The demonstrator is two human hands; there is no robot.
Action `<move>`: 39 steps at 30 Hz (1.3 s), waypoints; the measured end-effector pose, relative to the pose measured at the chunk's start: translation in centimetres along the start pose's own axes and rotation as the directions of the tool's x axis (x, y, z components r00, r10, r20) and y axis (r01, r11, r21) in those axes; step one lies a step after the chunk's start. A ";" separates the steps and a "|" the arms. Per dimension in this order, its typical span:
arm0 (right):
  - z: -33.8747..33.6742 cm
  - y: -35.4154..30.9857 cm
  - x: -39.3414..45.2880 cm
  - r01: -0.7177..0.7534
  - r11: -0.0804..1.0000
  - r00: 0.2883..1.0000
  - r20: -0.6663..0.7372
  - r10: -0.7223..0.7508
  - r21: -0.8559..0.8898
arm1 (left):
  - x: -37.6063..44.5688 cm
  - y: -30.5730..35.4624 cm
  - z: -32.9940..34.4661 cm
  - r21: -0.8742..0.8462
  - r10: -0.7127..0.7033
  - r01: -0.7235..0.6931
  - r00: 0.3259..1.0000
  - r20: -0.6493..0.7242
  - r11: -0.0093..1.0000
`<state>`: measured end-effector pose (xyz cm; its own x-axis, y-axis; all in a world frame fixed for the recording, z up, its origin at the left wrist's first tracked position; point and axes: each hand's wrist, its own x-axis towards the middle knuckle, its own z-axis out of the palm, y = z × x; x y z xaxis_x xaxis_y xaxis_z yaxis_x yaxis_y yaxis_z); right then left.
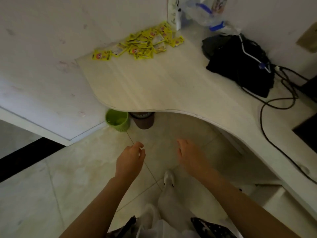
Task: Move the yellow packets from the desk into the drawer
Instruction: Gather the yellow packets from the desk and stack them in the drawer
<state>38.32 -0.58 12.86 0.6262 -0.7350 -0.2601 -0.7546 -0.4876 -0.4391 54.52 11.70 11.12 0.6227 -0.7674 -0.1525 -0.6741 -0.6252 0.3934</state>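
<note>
The fingers (141, 150) of the left hand (130, 160) hang loosely curled with nothing between them, and the right hand (188, 157) has its fingers spread and relaxed, also holding nothing. Both hands hover over the tiled floor (51, 186), below the curved front edge of the surface (154, 83) and well apart from anything on it.

The yellow packets (145, 42) lie in a loose heap at the far back of the surface, against the wall (42, 40), with one packet (101, 55) stray at the left end. None has been picked up yet. No drawer is plainly in view; it may sit under the surface to the right, but I cannot tell.

The likely trouble is the reach: the heap is deep in the corner, so a hurried sweep could push packets off the left end toward the green bin (118, 119) beneath. A large handful of thin, slippery packets could also shed some over the floor. The black bag (240, 66) and its cables (274, 103) lie off to the right, where a wide arm swing might snag them.

The heap as a whole stretches from lower left to upper right along the wall. Single packets point every which way, overlapped, some face down.
</note>
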 end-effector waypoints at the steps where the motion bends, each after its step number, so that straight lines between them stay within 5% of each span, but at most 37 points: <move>1: -0.3 -0.2 1.7 0.019 1.000 1.000 0.001 -0.019 -0.010 | 1.4 0.1 -0.4 0.000 -0.013 0.013 1.000 -0.015 1.000; 17: -6.8 -4.7 24.6 0.258 0.959 0.965 0.072 -0.251 -0.117 | 20.2 -0.3 -5.5 -0.036 -0.134 0.130 0.983 -0.129 0.991; 39: -8.6 -15.8 49.5 0.144 0.967 0.990 0.030 -0.141 -0.211 | 49.7 -12.6 -14.4 0.187 0.072 -0.084 0.995 0.071 0.979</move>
<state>79.54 -33.36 14.33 0.7318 -0.6444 -0.2217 -0.6808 -0.6768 -0.2801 99.68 -16.57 11.63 0.5427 -0.8188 -0.1873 -0.7867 -0.5736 0.2282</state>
